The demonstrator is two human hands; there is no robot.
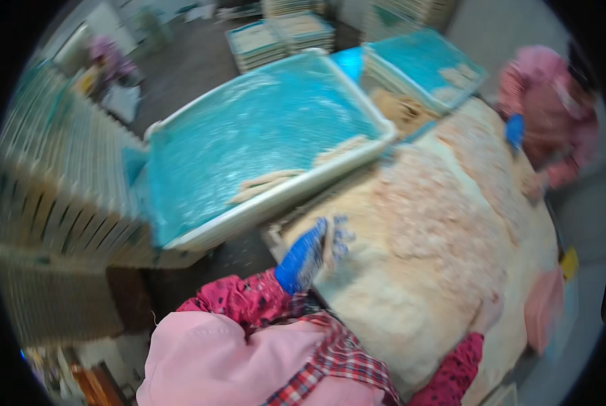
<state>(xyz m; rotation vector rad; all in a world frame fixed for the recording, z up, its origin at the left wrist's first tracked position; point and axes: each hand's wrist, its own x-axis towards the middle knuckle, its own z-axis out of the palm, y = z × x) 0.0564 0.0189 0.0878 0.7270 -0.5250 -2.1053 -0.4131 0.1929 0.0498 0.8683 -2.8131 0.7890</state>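
My left hand [303, 256], in a blue glove dusted with crumbs, is over the table's near left edge. It grips a pale coated strip [329, 245], blurred by motion. My right hand [487, 312] reaches into the lower right of a heap of pinkish raw pieces [438, 223]; blur hides its fingers. Pale crumb coating [398, 318] lies thick around the heap. Beyond my left hand stands a white-rimmed tray [286, 184] lined with shiny blue film. A few coated strips [266, 184] lie along its near side, and more strips sit further right in it.
Stacked trays [66, 183] rise at the left. A second blue-lined tray [418, 57] stands at the back, beside a brown crumbly mass [401, 111]. Across the table a person [546, 108] in pink works. A pink container [545, 308] is at the right edge; another person [110, 64] is far left.
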